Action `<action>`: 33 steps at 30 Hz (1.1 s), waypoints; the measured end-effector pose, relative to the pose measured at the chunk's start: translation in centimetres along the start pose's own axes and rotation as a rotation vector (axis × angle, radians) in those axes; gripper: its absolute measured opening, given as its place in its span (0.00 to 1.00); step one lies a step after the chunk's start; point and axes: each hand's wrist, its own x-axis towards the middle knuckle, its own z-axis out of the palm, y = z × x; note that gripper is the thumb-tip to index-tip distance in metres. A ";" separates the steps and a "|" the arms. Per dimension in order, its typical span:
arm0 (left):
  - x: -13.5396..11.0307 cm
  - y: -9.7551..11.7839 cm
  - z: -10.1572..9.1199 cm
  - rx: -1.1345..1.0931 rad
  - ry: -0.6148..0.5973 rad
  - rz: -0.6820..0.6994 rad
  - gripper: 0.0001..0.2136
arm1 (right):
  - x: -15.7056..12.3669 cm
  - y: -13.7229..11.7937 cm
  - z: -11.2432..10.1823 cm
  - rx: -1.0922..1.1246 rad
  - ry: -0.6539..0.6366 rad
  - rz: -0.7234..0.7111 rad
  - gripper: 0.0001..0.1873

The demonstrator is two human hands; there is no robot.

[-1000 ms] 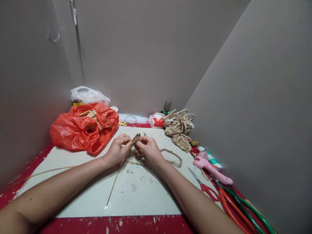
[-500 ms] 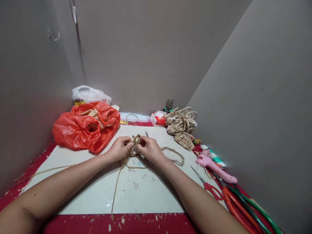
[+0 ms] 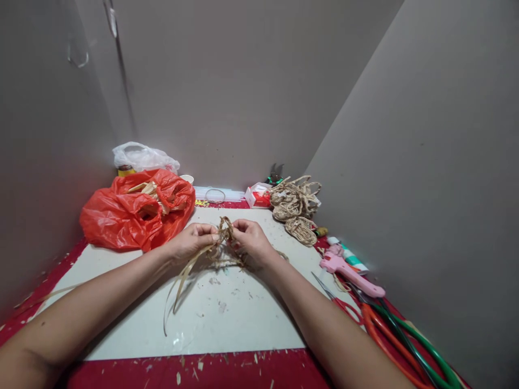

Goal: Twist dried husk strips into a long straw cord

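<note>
Between my hands is a small piece of braided straw cord (image 3: 225, 228), bent into a loop over the white board. My left hand (image 3: 194, 239) pinches its left side, thumb against fingers. On the right side, my right hand (image 3: 250, 241) grips the same cord with closed fingertips. Loose flat straw strands (image 3: 183, 281) hang from beside my left fingers toward the board. More cord lies below and behind my right hand, partly hidden by it.
A red plastic bag (image 3: 117, 216) holding straw sits at the left. Small woven straw slippers (image 3: 300, 231) are piled at the back right. Along the right edge lie a pink glue gun (image 3: 352, 274), red-handled scissors (image 3: 344, 305) and larger orange and green handled tools. White board (image 3: 227, 329) covers red cloth.
The cord has been lifted and turned, its loop standing higher between my fingers. The loose strands have swung left, and the cord tail at right has drawn in behind my right hand.
</note>
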 end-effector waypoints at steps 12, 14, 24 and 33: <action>0.4 0.0 -1.6 0.142 0.066 0.013 0.12 | 1.6 -1.6 -5.0 0.643 0.177 0.148 0.07; 0.7 -0.4 -2.3 0.135 0.112 0.024 0.12 | 1.4 -2.4 -5.3 0.649 0.166 0.091 0.08; 0.9 -0.9 -2.2 -0.001 0.055 -0.031 0.11 | 0.4 -4.8 -7.9 -0.455 0.678 -0.497 0.16; 0.1 1.0 -1.4 0.374 0.010 0.127 0.09 | -0.8 -2.0 -0.8 -0.577 -0.151 -0.590 0.10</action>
